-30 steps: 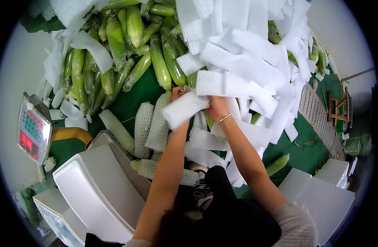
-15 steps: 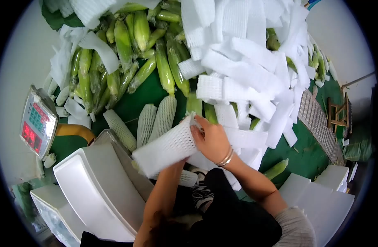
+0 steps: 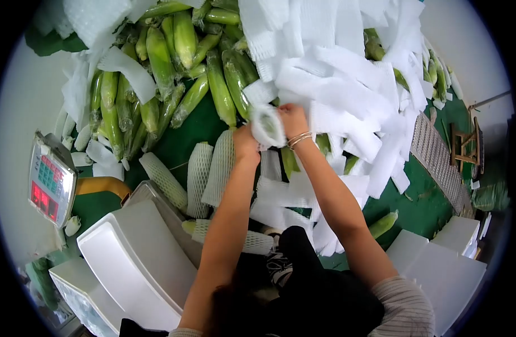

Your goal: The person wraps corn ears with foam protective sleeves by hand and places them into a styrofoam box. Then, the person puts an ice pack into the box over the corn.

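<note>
Both hands are out in front of me, stretching a white foam net sleeve into a round mouth. My left hand grips its left rim, and my right hand, with bracelets at the wrist, grips the right rim. Whether anything sits inside the sleeve, I cannot tell. Just beyond my hands lie film-wrapped corn cobs. Beside my left forearm rest cobs in foam net sleeves, and one more sleeved cob lies nearer my body.
A heap of flat white foam sleeves spreads across the middle and right. To the left stand a digital scale and a white foam box. White boxes, a metal ramp and a small wooden stool are at right.
My hands have moved up and away from my body with the foam net sleeve. It lay sideways toward the lower left before; now its mouth is spread open between both hands.
</note>
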{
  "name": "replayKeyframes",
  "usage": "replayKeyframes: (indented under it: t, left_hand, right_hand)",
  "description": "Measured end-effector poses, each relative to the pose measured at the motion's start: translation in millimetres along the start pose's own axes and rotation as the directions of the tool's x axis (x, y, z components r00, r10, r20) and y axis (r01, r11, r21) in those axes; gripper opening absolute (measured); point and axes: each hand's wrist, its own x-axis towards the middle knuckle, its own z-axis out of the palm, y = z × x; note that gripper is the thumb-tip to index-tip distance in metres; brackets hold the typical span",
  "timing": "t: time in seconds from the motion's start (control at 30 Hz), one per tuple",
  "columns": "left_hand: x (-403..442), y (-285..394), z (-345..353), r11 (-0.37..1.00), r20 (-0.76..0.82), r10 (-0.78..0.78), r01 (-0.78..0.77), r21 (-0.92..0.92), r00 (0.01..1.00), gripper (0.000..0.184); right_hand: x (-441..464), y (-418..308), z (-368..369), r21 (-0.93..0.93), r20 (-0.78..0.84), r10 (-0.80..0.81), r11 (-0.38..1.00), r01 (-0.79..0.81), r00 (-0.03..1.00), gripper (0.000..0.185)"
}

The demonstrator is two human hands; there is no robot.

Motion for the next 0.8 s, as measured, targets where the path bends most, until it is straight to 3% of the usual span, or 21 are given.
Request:
replayKeyframes:
  t: [0.07,0.1,0.13,0.2,0.23,0.27,0.3,0.33,0.4,0.43,0.47,0.5,0.57,0.63,0.67,0.7,0.77,0.8]
  left_hand:
    - [54.2,-55.6,-25.7,0.905,0.033,0.289,-0.284,0.316,0.957,0.027]
    - [62.3,-65.1,-26.4,0.632,0.022,0.491,-0.373,0.679,0.871,0.036]
    - [62.8,-70.4,-20.7,0.540,-0.073,0.536,-0.275,0.795,0.841,0.038]
    - [52.4,-60.3,-16.6,0.664,-0.114,0.429,-0.228,0.712,0.896,0.032]
    - [46.5,-54.0,-17.8,0.664,-0.123,0.430,-0.221,0.714,0.894,0.032]
    - [45.5,-50.1,-17.5,0.949,-0.162,0.178,-0.125,0.291,0.971,0.028]
    - [36.7,-39.7,-14.4,0.979,-0.070,-0.065,0.050,-0.198,0.995,0.026]
    - [22.7,-32.1,-14.2,0.978,-0.084,-0.061,0.043,-0.206,0.995,0.026]
    - [-37.2,9.5,3.5,0.990,0.204,-0.055,0.079,-0.116,0.977,0.030]
    - [-53.9,12.2,4.4,0.999,0.180,0.054,-0.054,-0.007,0.982,0.027]
    - [-68.7,14.0,5.1,0.977,0.165,0.162,-0.182,0.111,0.973,0.026]
    - [-89.2,21.2,5.5,0.948,0.184,0.238,-0.270,0.171,0.954,0.027]
    - [-117.9,20.0,5.6,0.816,0.249,0.425,-0.488,0.311,0.870,0.029]
    - [-146.8,10.2,0.1,0.553,0.314,0.642,-0.706,0.443,0.699,0.034]
    - [-160.0,10.3,-13.3,0.458,0.268,0.708,-0.714,0.530,0.653,0.036]
    - [-175.7,12.7,-33.5,0.361,0.231,0.767,-0.701,0.616,0.598,0.039]
    - [-215.7,-8.0,-91.2,0.747,-0.195,0.592,-0.442,0.496,0.782,0.049]
    - [-234.3,-30.6,-125.0,0.784,-0.368,0.541,-0.295,0.547,0.756,0.051]
  right_hand:
    - [-0.8,30.2,-3.3,-0.157,-0.106,-0.288,0.950,0.270,0.952,0.022]
    - [-5.8,39.1,-1.0,-0.297,-0.110,-0.264,0.929,0.222,0.958,0.020]
    - [-4.0,43.0,2.0,-0.548,-0.064,-0.204,0.825,0.136,0.977,0.023]
    - [-0.5,25.6,-3.0,-0.686,0.006,-0.182,0.714,0.136,0.983,0.030]
    - [-9.8,19.5,-6.0,-0.651,0.033,-0.291,0.720,0.241,0.956,0.029]
    - [-20.9,14.1,-10.4,-0.610,0.054,-0.401,0.712,0.348,0.915,0.028]
    - [-35.0,12.4,-10.6,-0.581,0.009,-0.471,0.715,0.388,0.882,0.033]
    - [-49.2,11.1,-14.3,-0.576,0.024,-0.473,0.714,0.399,0.881,0.033]
    - [-76.8,5.1,-29.4,-0.093,-0.058,-0.173,0.982,0.167,0.983,0.037]
    - [-91.7,-15.7,-42.0,0.144,0.030,0.156,0.977,-0.158,0.987,0.040]
    - [-104.3,-37.4,-56.9,0.321,0.186,0.446,0.815,-0.483,0.876,0.042]
    - [-115.4,-36.7,-81.2,0.404,0.450,0.474,0.648,-0.645,0.757,0.048]
    - [-138.4,-31.1,-113.7,0.404,0.691,0.422,0.448,-0.798,0.587,0.055]
    - [-161.0,-32.0,-128.6,0.205,0.908,0.156,0.645,-0.736,0.389,0.073]
    - [-165.7,-45.0,-127.3,0.198,0.911,0.154,0.650,-0.733,0.383,0.073]
    - [-172.0,-62.8,-121.8,0.138,0.848,0.179,0.834,-0.534,0.498,0.078]
    - [-174.1,-63.2,-117.2,-0.048,0.676,0.101,0.994,-0.093,0.730,0.086]
    - [-176.7,-63.6,-115.5,-0.048,0.678,0.100,0.995,-0.092,0.728,0.086]
